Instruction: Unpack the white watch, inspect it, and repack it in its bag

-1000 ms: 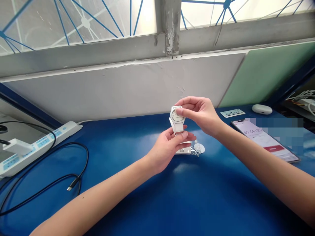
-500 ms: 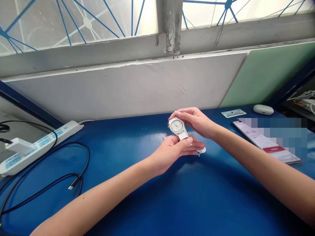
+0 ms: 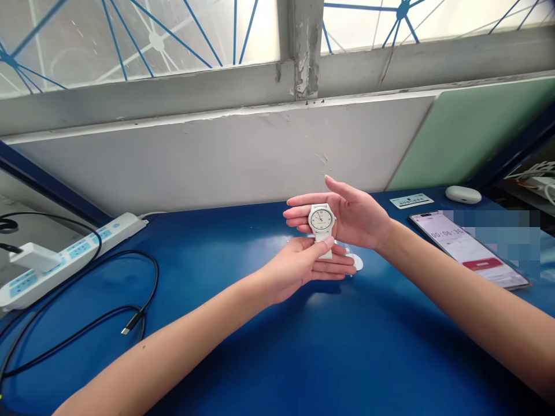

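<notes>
Since before, right hand (image 3: 355,216) opens flat behind the white watch (image 3: 321,219); left hand (image 3: 310,263), at 6 o'clock, pinches its strap, showing the dial.

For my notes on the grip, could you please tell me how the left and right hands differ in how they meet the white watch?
The left hand pinches the strap below the dial of the white watch, thumb on top; the right hand is open, fingers straight. The left hand lies low, close above the blue table; the right hand is higher, its palm behind the dial. Both are bare.
</notes>
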Demonstrator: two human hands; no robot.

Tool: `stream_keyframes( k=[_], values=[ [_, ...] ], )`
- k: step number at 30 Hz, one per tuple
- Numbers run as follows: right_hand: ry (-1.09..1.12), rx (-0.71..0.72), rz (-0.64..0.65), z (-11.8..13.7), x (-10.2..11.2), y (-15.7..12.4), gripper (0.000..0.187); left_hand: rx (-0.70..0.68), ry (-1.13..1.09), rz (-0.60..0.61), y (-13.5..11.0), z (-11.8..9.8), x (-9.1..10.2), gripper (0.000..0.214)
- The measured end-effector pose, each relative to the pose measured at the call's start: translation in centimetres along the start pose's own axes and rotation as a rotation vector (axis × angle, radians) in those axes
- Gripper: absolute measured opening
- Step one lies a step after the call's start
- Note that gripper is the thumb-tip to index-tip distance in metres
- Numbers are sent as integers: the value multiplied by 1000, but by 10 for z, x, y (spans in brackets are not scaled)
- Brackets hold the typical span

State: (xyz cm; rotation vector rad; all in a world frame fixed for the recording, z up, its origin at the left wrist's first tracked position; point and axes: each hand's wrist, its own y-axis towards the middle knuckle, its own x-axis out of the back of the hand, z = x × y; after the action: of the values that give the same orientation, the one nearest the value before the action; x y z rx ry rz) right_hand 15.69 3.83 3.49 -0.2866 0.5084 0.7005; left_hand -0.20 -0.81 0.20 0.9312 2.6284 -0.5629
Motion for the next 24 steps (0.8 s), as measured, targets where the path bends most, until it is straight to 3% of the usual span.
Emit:
stream_keyframes(
  k=[6,15,24],
  values=[
    [-16,-26,22,-3,2,1,61,-5,-41,24,-5,-3,-7,26],
    [-38,6,101,0,6,0,70,-1,20,-72,-1,1,-6,28],
    [-62,48,154,4,5,-3,76,-63,6,-57,1,4,-1,30]
  ],
)
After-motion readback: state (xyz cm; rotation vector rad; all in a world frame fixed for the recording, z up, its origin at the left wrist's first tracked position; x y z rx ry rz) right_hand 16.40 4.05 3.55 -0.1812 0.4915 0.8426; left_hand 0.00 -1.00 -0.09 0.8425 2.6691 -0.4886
